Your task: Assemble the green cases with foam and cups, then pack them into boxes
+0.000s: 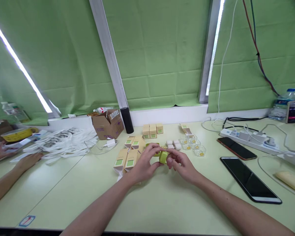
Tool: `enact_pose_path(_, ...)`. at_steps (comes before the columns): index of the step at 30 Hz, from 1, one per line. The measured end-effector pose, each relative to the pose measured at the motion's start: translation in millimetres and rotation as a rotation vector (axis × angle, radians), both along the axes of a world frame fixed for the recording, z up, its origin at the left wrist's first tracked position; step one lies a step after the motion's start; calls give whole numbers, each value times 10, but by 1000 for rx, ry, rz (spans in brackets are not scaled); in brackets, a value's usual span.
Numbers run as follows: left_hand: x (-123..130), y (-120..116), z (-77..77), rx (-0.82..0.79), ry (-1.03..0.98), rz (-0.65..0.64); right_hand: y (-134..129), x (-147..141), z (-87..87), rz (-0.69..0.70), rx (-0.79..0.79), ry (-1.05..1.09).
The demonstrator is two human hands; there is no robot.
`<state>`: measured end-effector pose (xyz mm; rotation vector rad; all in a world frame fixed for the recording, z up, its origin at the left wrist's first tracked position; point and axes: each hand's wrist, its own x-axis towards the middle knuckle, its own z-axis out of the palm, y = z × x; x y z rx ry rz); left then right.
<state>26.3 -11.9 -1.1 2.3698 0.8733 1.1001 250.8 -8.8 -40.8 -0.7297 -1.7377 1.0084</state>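
Between my two hands is a small yellow-green object. My left hand grips it from the left, and my right hand has its fingers closed on its right side. Beside my left hand stand several beige boxes with green labels. Just beyond my hands lie small white pieces and, to their right, clear cups with yellow centres. More yellow-green pieces are partly hidden behind my fingers.
Small beige boxes, a brown carton and a black cylinder stand at the back. Two phones and a power strip lie right. White straps lie left, near another person's hands.
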Motion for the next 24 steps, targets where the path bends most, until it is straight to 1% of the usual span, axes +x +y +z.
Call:
enact_pose_path(1, 5, 15, -5, -26, -62, 7, 7, 9, -7, -23, 25, -11)
enact_pose_path(3, 8, 57, -22, -83, -180, 25, 20, 27, -15, -113, 108, -73)
enact_pose_path(5, 8, 106, -43, -169, -311, 32, 35, 42, -18, -228, 245, -200)
enact_pose_path(7, 8, 145, -59, -285, -450, 10, 52, 50, -27, -320, 412, -357)
enact_pose_path(9, 11, 167, -63, -386, -576, -19, 67, 48, -45, -357, 541, -495)
enact_pose_path(10, 14, 172, -62, -424, -626, -28, 72, 43, -56, -359, 579, -551)
enact_pose_path(14, 26, 170, -61, -537, -750, -44, 62, 12, -99, -336, 641, -758)
enact_pose_path(18, 32, 162, -50, -638, -788, -127, 21, -19, -119, -322, 646, -943)
enact_pose_path(24, 31, 116, 18, -715, -795, -258, 7, -64, -98, -296, 608, -1069)
